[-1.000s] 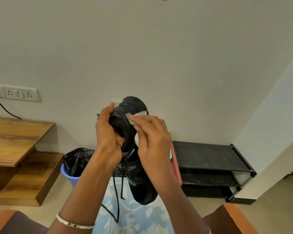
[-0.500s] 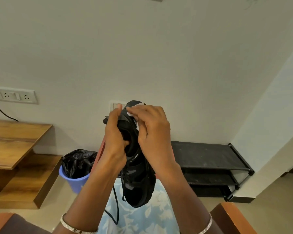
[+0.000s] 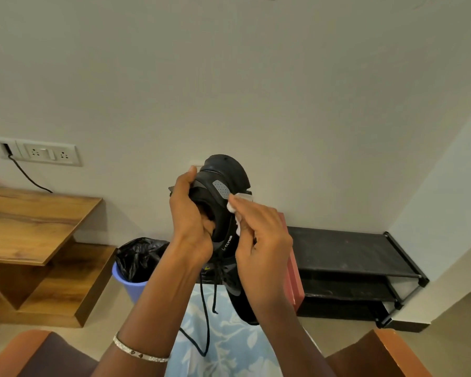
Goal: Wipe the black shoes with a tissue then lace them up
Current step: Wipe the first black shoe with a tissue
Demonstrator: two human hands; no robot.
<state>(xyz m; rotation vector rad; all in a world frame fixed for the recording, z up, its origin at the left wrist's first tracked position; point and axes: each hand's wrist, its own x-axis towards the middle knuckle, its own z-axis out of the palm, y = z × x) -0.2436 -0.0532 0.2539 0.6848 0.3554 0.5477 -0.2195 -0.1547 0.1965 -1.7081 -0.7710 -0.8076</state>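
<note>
We see the black shoe held up in the air in front of a plain wall. There is lots of open room above it and on both sides. Lower down it gets more crowded. A blue bin with a black bag sits low on the left, next to a wooden desk. A red box and a black rack sit low on the right, behind the hands. Two brown chair arms fill the bottom corners.

The shoe stands almost straight up and down. Its heel is on top and its toe points down, leaning a little to the right. Its opening faces the left hand. That hand grips the heel end, with the thumb up on the back and the fingers curled into the opening. The right hand pinches a white tissue and presses it on the side of the shoe, just below a grey patch. The hands are close, with the shoe between them. Loose laces hang down over a blue flowered cloth.
</note>
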